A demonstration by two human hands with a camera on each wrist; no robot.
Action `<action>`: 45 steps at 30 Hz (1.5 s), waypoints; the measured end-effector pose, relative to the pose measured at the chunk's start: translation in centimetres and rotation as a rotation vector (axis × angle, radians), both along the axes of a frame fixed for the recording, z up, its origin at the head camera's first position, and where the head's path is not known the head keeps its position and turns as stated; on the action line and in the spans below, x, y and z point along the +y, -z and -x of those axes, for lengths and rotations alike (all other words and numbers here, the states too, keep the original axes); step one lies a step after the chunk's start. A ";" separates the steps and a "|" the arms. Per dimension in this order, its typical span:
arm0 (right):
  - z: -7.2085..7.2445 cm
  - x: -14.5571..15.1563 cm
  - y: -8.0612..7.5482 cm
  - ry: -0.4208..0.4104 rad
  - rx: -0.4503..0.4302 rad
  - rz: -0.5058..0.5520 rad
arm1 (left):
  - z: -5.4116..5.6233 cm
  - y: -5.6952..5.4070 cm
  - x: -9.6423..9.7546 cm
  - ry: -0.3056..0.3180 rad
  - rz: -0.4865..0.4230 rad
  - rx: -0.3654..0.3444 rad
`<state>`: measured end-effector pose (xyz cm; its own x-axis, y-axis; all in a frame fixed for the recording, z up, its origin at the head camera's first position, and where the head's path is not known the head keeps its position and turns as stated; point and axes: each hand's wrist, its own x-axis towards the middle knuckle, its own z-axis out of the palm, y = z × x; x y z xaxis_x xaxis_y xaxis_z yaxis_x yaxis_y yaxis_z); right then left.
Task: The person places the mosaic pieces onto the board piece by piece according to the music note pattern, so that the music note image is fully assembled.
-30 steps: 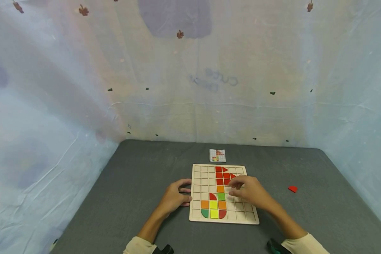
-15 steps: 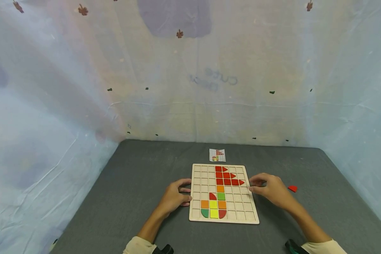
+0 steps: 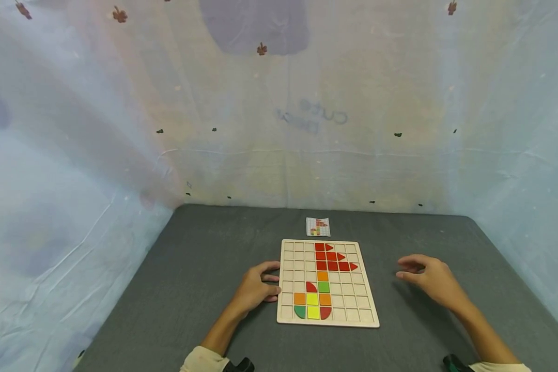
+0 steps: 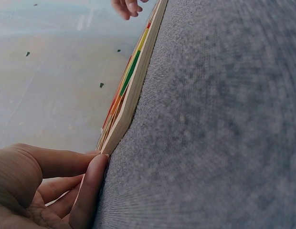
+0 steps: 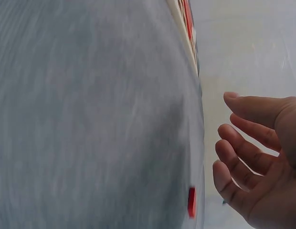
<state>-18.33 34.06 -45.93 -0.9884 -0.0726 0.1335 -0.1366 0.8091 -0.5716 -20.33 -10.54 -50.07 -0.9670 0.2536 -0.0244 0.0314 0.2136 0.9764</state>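
Note:
My left hand (image 3: 253, 289) holds the left edge of a square wooden grid board (image 3: 353, 299), thumb and fingertips meeting at its rim in the left wrist view. Red squares (image 3: 332, 266) and red triangles (image 3: 354, 266) form rows at the board's top. Below them sit an orange square (image 3: 323, 276), a green square (image 3: 323, 287), yellow squares (image 3: 313, 312) and quarter-round pieces (image 3: 299, 311). Right of the board, my right hand (image 3: 430, 279) hovers over the table, fingers loosely bent with nothing in them. A loose red piece (image 5: 192, 202) lies beneath, hidden in the head view.
A small printed pattern card (image 3: 318, 227) lies behind the board, showing a similar coloured figure. The dark grey table (image 3: 214, 243) is backed by a pale patterned curtain (image 3: 279, 170), which also hangs at both sides.
My right hand has left a red triangle at the end of the third red row and moved right, off the board, over the loose red piece. The left hand stays put.

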 end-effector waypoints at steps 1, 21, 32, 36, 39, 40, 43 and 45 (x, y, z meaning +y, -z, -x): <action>-0.1 0.4 0.0 0.009 -0.003 -0.003 | 0.0 0.0 0.0 -0.001 0.000 0.002; -0.1 6.9 0.5 0.090 -0.041 -0.092 | 0.2 0.2 0.0 0.006 0.014 -0.008; 0.3 8.4 0.7 0.086 -0.091 -0.117 | 0.1 0.1 0.0 0.001 0.004 0.002; 0.4 8.6 0.8 0.076 -0.093 -0.126 | 0.1 0.2 0.0 0.002 -0.002 0.003; 0.5 8.7 0.8 0.067 -0.101 -0.125 | 0.1 0.1 0.0 0.001 -0.001 -0.001; 0.6 8.7 0.9 0.064 -0.104 -0.127 | 0.1 0.1 0.0 0.000 0.000 -0.002; 0.6 8.6 0.9 0.055 -0.105 -0.134 | 0.1 0.1 0.0 0.000 0.002 -0.003; 0.7 8.5 0.9 0.049 -0.103 -0.138 | 0.0 0.1 0.0 -0.001 0.002 -0.004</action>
<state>-19.00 42.59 -46.83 -0.9991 -0.0345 0.0239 -0.0416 0.8849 -0.4638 -20.37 -10.50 -50.13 -0.9673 0.2522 -0.0286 0.0275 0.2159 0.9760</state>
